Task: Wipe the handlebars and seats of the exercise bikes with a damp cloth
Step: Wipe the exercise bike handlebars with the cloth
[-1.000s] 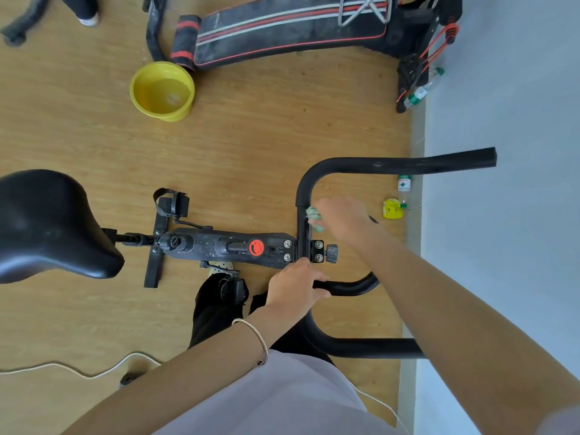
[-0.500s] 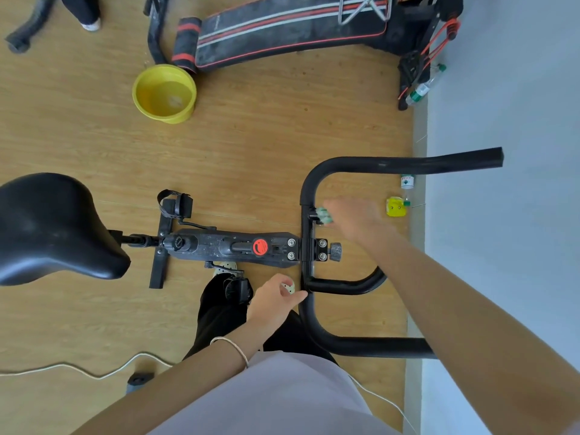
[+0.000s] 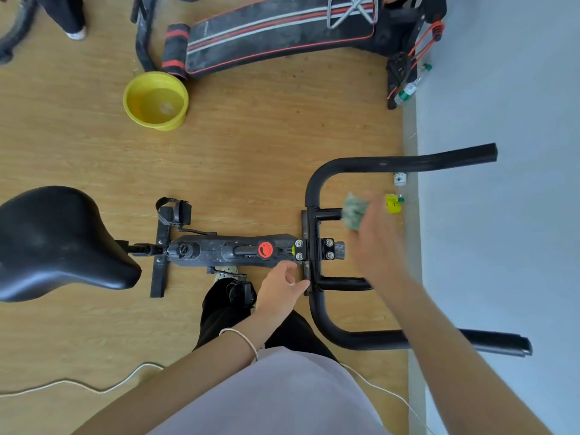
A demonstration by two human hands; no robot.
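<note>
Head view: right grip, motion-blurred, clutches green cloth at the upper inner stub of the handlebar. Left grip loose-fingered, holding nothing, beside the lower stub. Seat far left.

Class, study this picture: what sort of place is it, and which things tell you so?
Probably a gym or home workout room: an exercise bike with a black seat and handlebars stands on a wooden floor, and a padded sit-up bench lies beyond it by the wall.
</note>
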